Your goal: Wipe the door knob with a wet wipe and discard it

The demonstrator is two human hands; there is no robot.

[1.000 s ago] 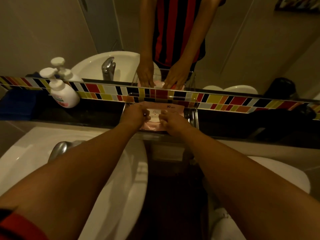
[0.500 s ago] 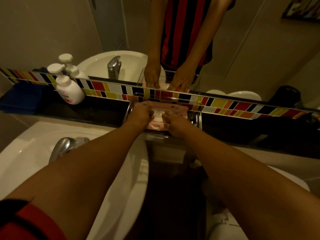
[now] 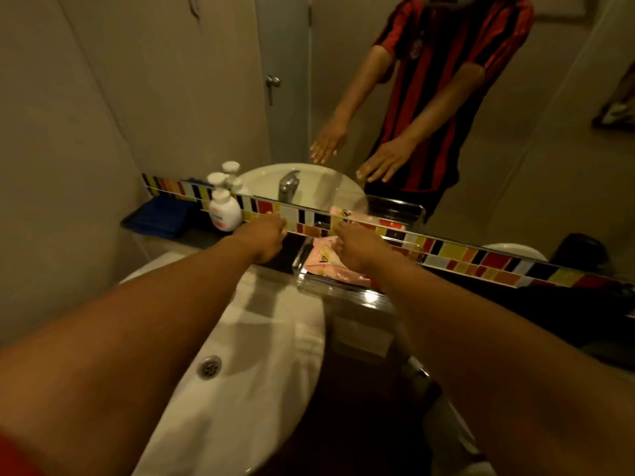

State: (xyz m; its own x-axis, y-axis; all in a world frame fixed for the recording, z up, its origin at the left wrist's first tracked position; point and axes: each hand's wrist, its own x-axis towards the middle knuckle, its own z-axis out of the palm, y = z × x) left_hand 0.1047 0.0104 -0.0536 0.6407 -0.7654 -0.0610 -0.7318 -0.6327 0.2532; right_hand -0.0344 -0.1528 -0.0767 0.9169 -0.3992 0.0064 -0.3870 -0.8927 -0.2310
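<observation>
Two hands: my left hand (image 3: 264, 240) and right hand (image 3: 357, 249) hover over the wipe pack (image 3: 326, 261), each grip spread, empty.
Advice: I'd steady the pack, draw one wipe.

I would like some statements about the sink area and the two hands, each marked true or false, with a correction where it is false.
1. The pink wipes pack lies in a clear tray to the right of the sink. True.
2. The left hand is pressing the soap pump bottle. False: it is apart from the bottle, to its right.
3. The right hand is over the wipes pack. True.
4. A blue cloth lies left of the soap bottle. True.
5. Water runs into the sink. False: no water is seen; the drain is uncovered.
</observation>
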